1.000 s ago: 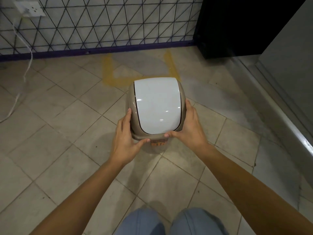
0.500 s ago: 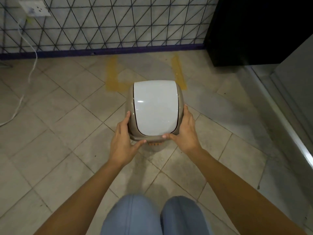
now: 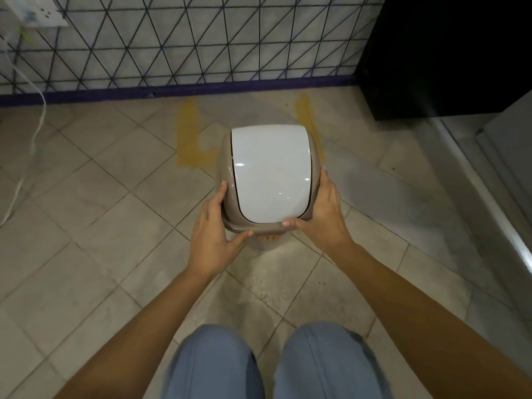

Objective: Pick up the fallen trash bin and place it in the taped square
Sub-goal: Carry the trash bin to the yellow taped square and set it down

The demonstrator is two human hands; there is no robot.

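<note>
The trash bin [image 3: 270,174] is upright, seen from above: a taupe body with a glossy white swing lid. My left hand [image 3: 214,234] grips its left side and near rim. My right hand [image 3: 321,214] grips its right side, thumb on the near rim. The bin covers the near edge of the taped square [image 3: 187,133], whose yellow strips run on the floor toward the wall on both sides of it. Whether the bin touches the floor is hidden.
A wire-grid wall panel [image 3: 172,38] with a purple base strip bounds the far side. A black cabinet [image 3: 443,53] stands at the far right, with a raised grey ledge [image 3: 489,203] along the right. A white cable [image 3: 37,125] hangs from a socket at far left. My knees [image 3: 270,364] are below.
Both hands have carried the bin forward, toward the wall; it now overlaps the near edge of the yellow tape. My knees have come further into view.
</note>
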